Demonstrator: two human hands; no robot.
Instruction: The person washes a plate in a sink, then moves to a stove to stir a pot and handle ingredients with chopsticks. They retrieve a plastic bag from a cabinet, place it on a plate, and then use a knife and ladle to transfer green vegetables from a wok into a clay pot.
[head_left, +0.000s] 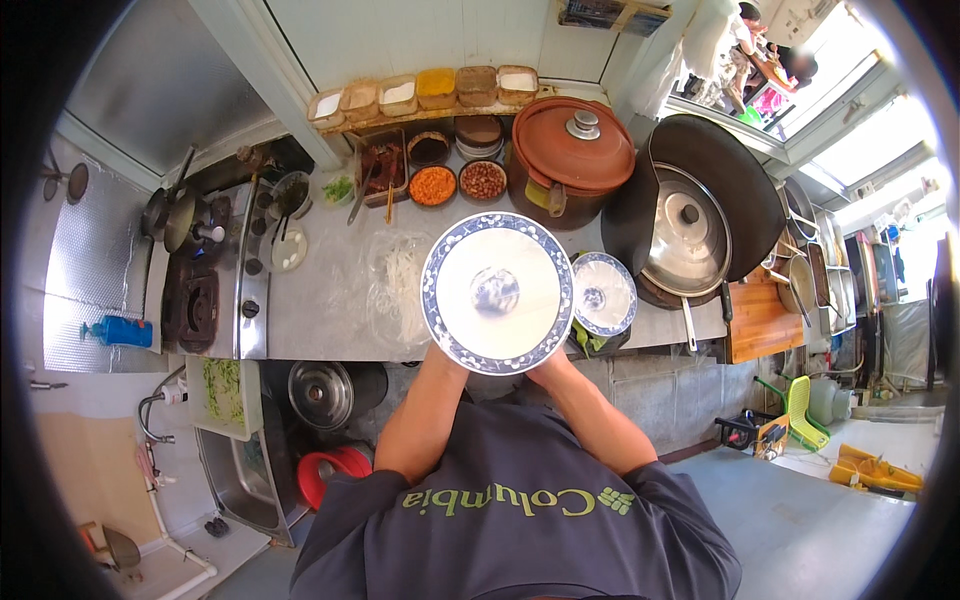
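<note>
A large white bowl with a blue patterned rim (450, 330) is held up before my chest, over the counter's front edge. My left hand (445, 358) grips it from below on the left, most of its fingers hidden beneath. On the other side my right hand (552, 366) supports the rim, its fingers also largely covered. Inside, a blue design marks the bowl's bottom and no food shows. Just right of it, a smaller blue-and-white bowl (609, 289) rests above some green leafy vegetables (590, 343). Pale noodle-like strips in a clear plastic bag (401, 289) lie to the left.
Behind stand a lidded clay pot (555, 161), a bowl of diced orange food (432, 186) and a bowl of peanuts (482, 181). A wok lid (694, 232) sits inside a dark curved shield (750, 187). At left is a gas stove (202, 307) with pans; a wooden board (761, 319) is right.
</note>
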